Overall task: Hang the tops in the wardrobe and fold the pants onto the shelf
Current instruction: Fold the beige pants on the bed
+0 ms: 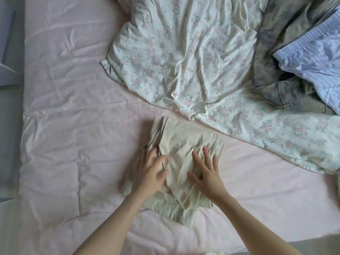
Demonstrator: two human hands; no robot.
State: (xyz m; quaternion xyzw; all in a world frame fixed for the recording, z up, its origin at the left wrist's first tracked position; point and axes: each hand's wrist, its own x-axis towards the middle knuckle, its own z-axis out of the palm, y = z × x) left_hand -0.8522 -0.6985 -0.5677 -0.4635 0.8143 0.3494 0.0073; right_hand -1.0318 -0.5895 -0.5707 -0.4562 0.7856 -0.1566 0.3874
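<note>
I had the beige pants (184,148) half-folded on the near part of the pink sheet (73,107). My left hand (149,172) and right hand (207,172) lay spread flat on them, gripping nothing, probably to press the fold flat.

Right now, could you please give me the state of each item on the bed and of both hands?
Beige cotton pants: partly folded, rumpled.
Left hand: open, on pants.
Right hand: open, pressing pants.
White floral duvet: crumpled.
Grey garment: unfolded.
Blue striped garment: unfolded.
</note>
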